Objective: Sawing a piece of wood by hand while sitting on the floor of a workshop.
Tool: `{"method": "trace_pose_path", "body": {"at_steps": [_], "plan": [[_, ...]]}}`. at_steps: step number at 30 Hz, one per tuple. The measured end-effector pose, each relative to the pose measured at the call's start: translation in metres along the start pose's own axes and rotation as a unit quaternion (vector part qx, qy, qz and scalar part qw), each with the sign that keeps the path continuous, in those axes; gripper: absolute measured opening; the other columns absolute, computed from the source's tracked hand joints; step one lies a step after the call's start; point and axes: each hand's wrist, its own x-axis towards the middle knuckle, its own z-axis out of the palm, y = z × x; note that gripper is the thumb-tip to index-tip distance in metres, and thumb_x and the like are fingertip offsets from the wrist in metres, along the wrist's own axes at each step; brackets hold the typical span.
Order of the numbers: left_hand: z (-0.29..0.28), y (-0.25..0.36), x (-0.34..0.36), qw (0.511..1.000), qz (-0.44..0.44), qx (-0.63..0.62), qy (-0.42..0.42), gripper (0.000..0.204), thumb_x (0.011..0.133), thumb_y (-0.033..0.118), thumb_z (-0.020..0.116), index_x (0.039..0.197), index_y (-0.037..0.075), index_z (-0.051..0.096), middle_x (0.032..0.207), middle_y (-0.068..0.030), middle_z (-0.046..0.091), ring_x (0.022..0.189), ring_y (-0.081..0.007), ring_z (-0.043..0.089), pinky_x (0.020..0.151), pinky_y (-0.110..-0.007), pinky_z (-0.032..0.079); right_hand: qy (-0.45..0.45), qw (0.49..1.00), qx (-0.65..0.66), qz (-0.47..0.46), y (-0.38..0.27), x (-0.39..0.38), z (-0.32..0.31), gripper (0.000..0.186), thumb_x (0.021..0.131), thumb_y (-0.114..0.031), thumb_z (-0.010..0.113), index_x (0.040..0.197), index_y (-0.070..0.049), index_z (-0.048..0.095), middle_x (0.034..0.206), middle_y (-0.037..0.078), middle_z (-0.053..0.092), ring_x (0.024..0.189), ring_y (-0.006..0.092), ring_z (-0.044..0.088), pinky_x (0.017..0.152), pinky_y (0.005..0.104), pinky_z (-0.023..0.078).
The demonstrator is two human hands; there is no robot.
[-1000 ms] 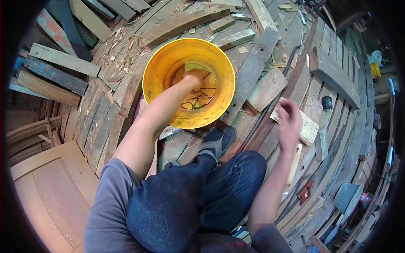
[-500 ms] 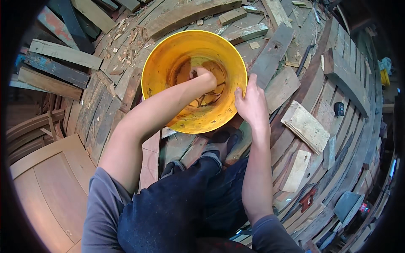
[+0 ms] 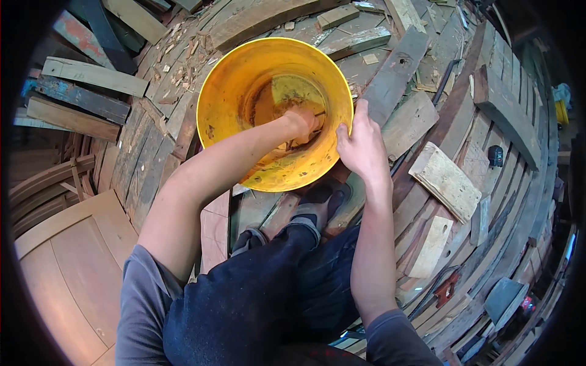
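A yellow bucket (image 3: 213, 91) is in front of me, its mouth tipped toward me, with brown stains on its inner wall. My left arm reaches down into it. Near the bottom, on the right side, is my left hand (image 3: 301, 122), its fingers mostly hidden and blurred. A few thin dark pieces show beside those fingers, too small to name. My right hand (image 3: 365, 146) grips the bucket's right rim, thumb on the inside and fingers on the outside.
Planks and offcuts lie around the bucket, among them a thick curved beam (image 3: 268, 21) beyond it. Wood chips litter the far left boards. A panelled wooden door (image 3: 79, 262) lies at lower left. To the right are a plywood piece (image 3: 444, 182) and a red-handled saw (image 3: 446, 289).
My left hand has moved to the right inside the bucket, toward its right wall. The bucket has shifted slightly left, with my right hand still on the rim.
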Motion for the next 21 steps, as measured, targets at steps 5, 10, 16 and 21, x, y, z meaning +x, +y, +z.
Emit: {"method": "trace_pose_path", "body": {"at_steps": [5, 10, 16, 21], "plan": [[-0.011, 0.006, 0.001, 0.999, -0.029, -0.008, 0.020, 0.036, 0.072, 0.028, 0.067, 0.102, 0.010, 0.066, 0.101, -0.0135, 0.066, 0.098, -0.0285, 0.064, 0.083, -0.039, 0.050, 0.015, 0.999, 0.000, -0.044, 0.008, 0.002, 0.002, 0.035, 0.082, -0.004, 0.054, 0.108, 0.010, 0.035, 0.082, 0.037, 0.059, 0.082, 0.0516, 0.058, 0.073, 0.0563, 0.047], [-0.013, 0.008, -0.003, 0.995, 0.010, 0.096, 0.008, 0.038, 0.076, 0.034, 0.065, 0.105, 0.010, 0.066, 0.104, -0.0127, 0.066, 0.100, -0.0280, 0.063, 0.085, -0.039, 0.050, -0.002, 1.000, 0.018, -0.019, 0.003, 0.002, -0.001, 0.030, 0.084, -0.004, 0.053, 0.107, 0.006, 0.036, 0.089, 0.036, 0.059, 0.091, 0.0518, 0.056, 0.078, 0.0548, 0.045], [-0.007, -0.014, 0.011, 1.000, 0.002, -0.006, 0.011, 0.040, 0.073, 0.038, 0.068, 0.100, 0.010, 0.069, 0.101, -0.0121, 0.068, 0.096, -0.0304, 0.064, 0.083, -0.038, 0.051, -0.023, 0.999, 0.022, 0.004, 0.000, 0.003, -0.001, 0.026, 0.087, -0.004, 0.051, 0.107, 0.003, 0.036, 0.095, 0.034, 0.059, 0.100, 0.0510, 0.054, 0.082, 0.0520, 0.045], [-0.028, -0.026, 0.007, 0.992, -0.023, -0.110, 0.060, 0.033, 0.073, 0.038, 0.068, 0.092, 0.011, 0.070, 0.095, -0.0136, 0.068, 0.092, -0.0314, 0.065, 0.081, -0.039, 0.051, -0.024, 0.999, 0.029, 0.022, 0.003, 0.003, -0.002, 0.025, 0.088, -0.006, 0.051, 0.107, 0.002, 0.037, 0.095, 0.035, 0.059, 0.101, 0.0507, 0.054, 0.082, 0.0511, 0.045]]}}
